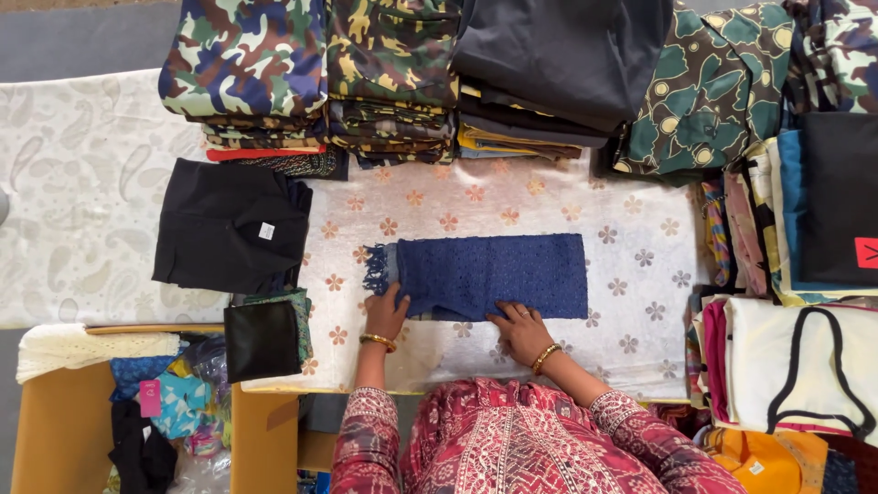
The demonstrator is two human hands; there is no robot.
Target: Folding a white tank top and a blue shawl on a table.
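Observation:
A dark blue knitted cloth (pixel 494 273), folded into a long rectangle with a fringe at its left end, lies flat on a white table cover with flower prints (pixel 631 274). My left hand (pixel 388 313) rests on the cloth's near left corner, fingers apart. Pressed on the cloth's near edge close to its middle is my right hand (pixel 521 331), fingers spread flat. Both wrists wear gold bangles. Neither hand grips the cloth.
Stacks of folded camouflage clothes (pixel 311 82) and dark clothes (pixel 558 64) line the far edge. A folded black garment (pixel 229 224) lies at left, a black pouch (pixel 262 340) below it. Folded fabrics and bags (pixel 796 302) crowd the right side. A box of clothes (pixel 155 412) stands lower left.

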